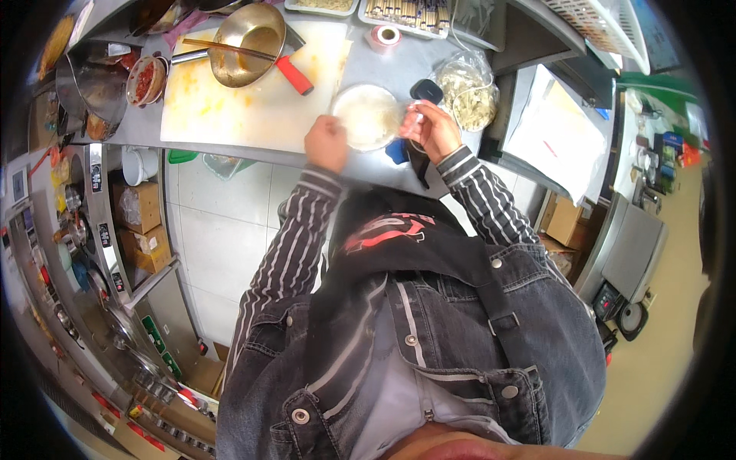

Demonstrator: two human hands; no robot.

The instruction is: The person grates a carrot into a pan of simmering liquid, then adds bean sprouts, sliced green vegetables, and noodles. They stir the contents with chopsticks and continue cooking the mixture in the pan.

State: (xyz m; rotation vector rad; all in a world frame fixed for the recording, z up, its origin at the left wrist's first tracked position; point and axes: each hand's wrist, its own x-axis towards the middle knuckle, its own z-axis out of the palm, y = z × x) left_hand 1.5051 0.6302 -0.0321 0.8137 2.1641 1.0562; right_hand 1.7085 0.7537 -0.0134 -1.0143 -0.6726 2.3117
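Note:
A round white bowl, its top looking whitish and blurred, stands on the steel counter between my hands. My left hand is curled at the bowl's left edge; what lies inside its fingers is hidden. At the right edge, my right hand pinches something thin, clear and shiny that looks like plastic film. Just beyond the right hand lies a small black object. A clear plastic bag of pale food pieces sits farther right. Behind the bowl stands a roll of film or tape.
On the left, a stained white cutting board carries a metal wok with a red handle and chopsticks. Beside it is a tub of red food. A tray of wrapped sticks stands behind. White sheets lie on the right.

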